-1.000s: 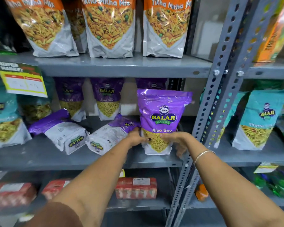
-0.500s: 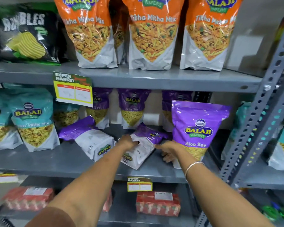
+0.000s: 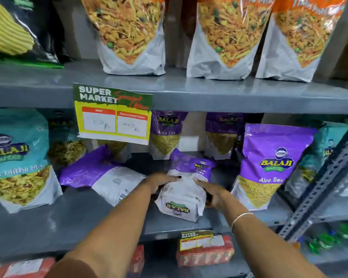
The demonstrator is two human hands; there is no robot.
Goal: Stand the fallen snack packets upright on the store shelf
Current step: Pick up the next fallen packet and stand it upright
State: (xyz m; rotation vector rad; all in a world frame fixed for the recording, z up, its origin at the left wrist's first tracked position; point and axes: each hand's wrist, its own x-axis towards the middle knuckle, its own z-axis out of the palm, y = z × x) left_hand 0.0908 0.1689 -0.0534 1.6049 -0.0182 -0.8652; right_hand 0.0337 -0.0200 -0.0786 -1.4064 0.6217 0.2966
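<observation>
Middle shelf, progress check. One purple Aloo Sev packet stands upright toward the right end of the shelf, near the front edge; I count that one as done. Behind it, along the back of the shelf, I see further purple packets upright.

Two packets are down. The first fallen packet lies on its face with its base toward the front edge, just left of the standing one. My left hand and right hand are closed on its two sides, fingers wrapped around the white lower part; it is gripped but not yet raised. The second fallen packet lies flat further left, beside the teal packet, with neither hand on it.

My assessment: roughly a third complete. Outstanding: lift and seat the held packet, then the left one.
</observation>
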